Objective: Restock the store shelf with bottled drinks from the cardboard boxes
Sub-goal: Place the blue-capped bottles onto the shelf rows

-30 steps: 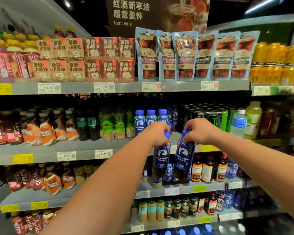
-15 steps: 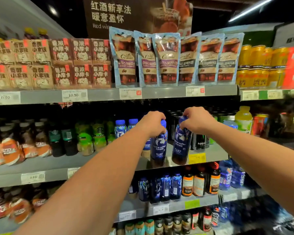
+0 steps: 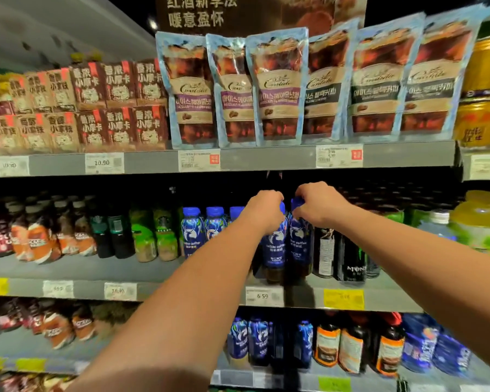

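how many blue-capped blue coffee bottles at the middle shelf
5: three blue-capped blue bottles stand left of the hands, one in the left hand, one in the right hand; others may hide behind.

Black cans [image 3: 351, 258] stand close right; shelf [image 3: 111, 270] front bare at left.

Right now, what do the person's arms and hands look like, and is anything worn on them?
The left arm and the right arm are bare to the frame edge; no sleeve shows. The left hand and the right hand wear no gloves, and no watch or bracelet shows at either wrist.
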